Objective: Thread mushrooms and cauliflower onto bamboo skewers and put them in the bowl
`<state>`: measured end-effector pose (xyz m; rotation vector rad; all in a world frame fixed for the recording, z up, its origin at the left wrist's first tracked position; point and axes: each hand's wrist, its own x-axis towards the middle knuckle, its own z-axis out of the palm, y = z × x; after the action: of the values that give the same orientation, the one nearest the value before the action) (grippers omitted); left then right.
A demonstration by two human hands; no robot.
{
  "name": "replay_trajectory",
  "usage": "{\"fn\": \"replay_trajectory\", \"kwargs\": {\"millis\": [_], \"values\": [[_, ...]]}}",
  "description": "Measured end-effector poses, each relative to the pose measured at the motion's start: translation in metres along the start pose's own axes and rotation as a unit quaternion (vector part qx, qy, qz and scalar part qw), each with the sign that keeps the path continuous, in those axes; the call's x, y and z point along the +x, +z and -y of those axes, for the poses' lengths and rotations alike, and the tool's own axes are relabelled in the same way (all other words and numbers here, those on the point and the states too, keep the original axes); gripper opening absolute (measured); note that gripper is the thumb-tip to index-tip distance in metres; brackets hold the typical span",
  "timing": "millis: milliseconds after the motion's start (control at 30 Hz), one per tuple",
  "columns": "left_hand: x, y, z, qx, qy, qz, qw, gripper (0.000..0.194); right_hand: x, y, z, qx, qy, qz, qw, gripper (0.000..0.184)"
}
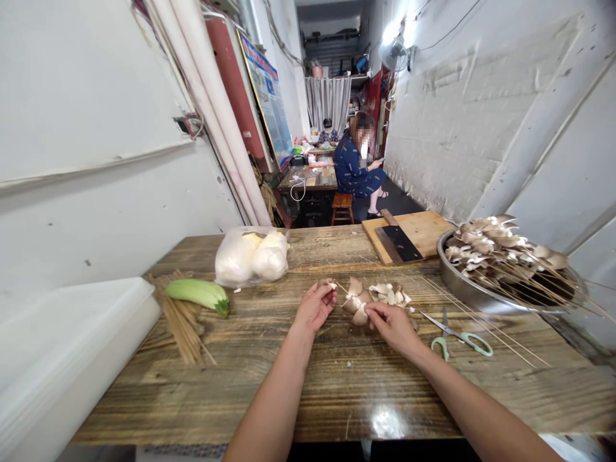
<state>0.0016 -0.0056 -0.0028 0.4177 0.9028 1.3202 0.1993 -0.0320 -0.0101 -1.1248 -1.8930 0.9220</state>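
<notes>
My left hand (317, 305) is closed, with its fingertips pinched on a small oyster mushroom piece (333, 286). A thin stick tip shows just beside those fingers, its far end hidden. To the right, my right hand (392, 324) has thumb and forefinger pinched on the pale edge of an oyster mushroom (359, 303) in a small cluster on the wooden table. More torn oyster mushrooms (389, 294) lie just behind the right hand. Scissors (455, 335) with green handles rest open to its right, near several long bamboo skewers (481, 321).
A metal basin (447, 273) of skewered mushrooms stands at right. Behind are a cleaver (399, 242) and a cutting board (430, 228). Left lie a bagged white bundle (253, 256), a green gourd (197, 292), skewers (180, 330) and a white container (110, 321). Two people sit farther back.
</notes>
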Motion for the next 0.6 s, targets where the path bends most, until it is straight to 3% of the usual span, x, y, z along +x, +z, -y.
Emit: {"fn": "replay_trajectory", "kwargs": {"millis": [200,433,600], "values": [[0.0005,-0.0016,0.0003,0.02,0.021,0.008,1.0,0.014,-0.001,0.0006,-0.0004,-0.002,0.001,0.008,1.0,0.026],[0.0015,-0.0003,-0.0043,-0.093,-0.076,-0.067,0.99,0.005,-0.0018,0.0004,0.0033,-0.009,0.003,0.013,1.0,0.025],[0.0004,0.0014,-0.0046,-0.112,-0.086,-0.054,0.988,0.006,-0.0017,0.0011,0.0053,-0.017,0.005,0.016,1.0,0.025]]}}
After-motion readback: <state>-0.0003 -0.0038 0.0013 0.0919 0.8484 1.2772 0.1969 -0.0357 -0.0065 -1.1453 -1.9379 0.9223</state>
